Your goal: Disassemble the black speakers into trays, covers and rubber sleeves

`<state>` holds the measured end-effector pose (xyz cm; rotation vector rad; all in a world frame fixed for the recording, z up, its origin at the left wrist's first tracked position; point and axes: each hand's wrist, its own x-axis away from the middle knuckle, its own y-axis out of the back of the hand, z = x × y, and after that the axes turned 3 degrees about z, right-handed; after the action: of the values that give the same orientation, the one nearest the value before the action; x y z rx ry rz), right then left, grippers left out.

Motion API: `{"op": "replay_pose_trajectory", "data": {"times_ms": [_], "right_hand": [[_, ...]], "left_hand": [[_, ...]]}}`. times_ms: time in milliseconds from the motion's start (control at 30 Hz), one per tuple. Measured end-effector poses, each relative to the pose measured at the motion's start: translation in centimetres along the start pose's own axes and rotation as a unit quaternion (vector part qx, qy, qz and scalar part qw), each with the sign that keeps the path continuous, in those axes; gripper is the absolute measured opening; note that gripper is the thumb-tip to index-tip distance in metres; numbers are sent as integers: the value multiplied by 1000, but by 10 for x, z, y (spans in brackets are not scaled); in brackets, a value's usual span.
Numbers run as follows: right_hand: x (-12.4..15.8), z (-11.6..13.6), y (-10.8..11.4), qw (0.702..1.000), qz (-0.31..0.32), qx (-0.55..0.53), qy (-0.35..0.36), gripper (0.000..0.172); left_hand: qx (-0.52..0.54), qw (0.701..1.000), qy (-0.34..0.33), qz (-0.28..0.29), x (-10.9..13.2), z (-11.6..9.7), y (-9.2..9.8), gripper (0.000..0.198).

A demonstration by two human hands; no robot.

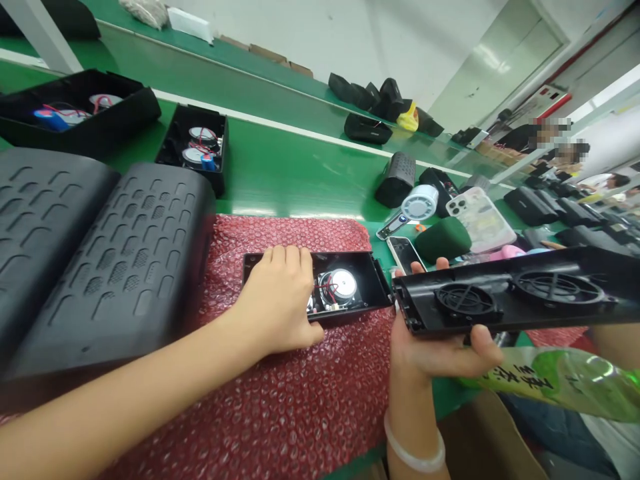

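My left hand [283,293] reaches over a black speaker housing [367,280] and grips it across its width, fingers on the far edge and thumb at the near side. Inside the housing a round silver speaker driver [343,285] with red wires shows; a second driver is mostly hidden by my hand. The housing rests on red bubble wrap [300,393]. My right hand [425,350] holds a black speaker shell [505,300] with two round grille openings, thumb on the near side. The shell is raised and tilted, its left end close to the housing's right end.
Large black speaker cases [140,253] stand at left. Behind them are open housings [193,143] with wired drivers. A handheld fan [420,202], phones [404,253] and a dark green object [444,239] lie beyond my right hand. A green bottle [565,380] is near right; people sit farther along.
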<state>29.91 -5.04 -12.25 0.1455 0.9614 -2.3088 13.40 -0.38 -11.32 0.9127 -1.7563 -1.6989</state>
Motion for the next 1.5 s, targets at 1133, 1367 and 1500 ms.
{"op": "replay_pose_trajectory", "data": {"times_ms": [1133, 1367, 1500], "right_hand": [[4, 1, -18, 998, -46, 33, 9, 53], [4, 3, -20, 999, -37, 34, -4, 52], [5, 2, -19, 999, -18, 25, -9, 53]], "left_hand": [[16, 999, 34, -1, 3, -3, -6, 65], [15, 999, 31, -2, 4, -4, -5, 65], [14, 999, 31, -3, 3, -4, -4, 66]]}}
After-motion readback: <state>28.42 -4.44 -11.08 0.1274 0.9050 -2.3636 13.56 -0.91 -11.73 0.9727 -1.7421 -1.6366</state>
